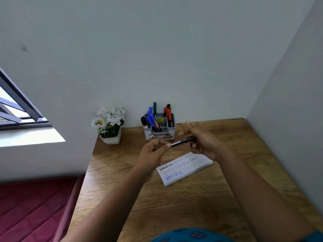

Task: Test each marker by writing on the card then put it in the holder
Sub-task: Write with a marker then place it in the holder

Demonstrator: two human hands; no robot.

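Against the back wall, on the wooden tabletop [192, 198], stands the grey holder [159, 130], the landmark for all else. Its compartments carry upright markers: one black-capped with a white body at the holder's left end [144, 121], about three blue ones [150, 117] leaning together just right of it, one green [154, 107] rising at the back, and an orange-red one with a black one beside it [167, 111] at the right end; the exact count of the blue ones is hard to tell. Left of the holder sits one white pot of white flowers [109, 125], near the tabletop's left edge. In front of the holder, held above the tabletop, is one green marker [181, 141], lying nearly level: the left hand [153, 152] pinches its left end between thumb and curled fingers, while the right hand [201, 140] grips its right end, forefinger stretched toward the holder. Below the hands and nearer than the holder lies one white card [183, 169], flat and slanted, written over in black, green and blue. Right of the holder the tabletop runs to a side wall; nearer than the card bare wood reaches the person. Beyond the left edge lies a red bed [35, 206].
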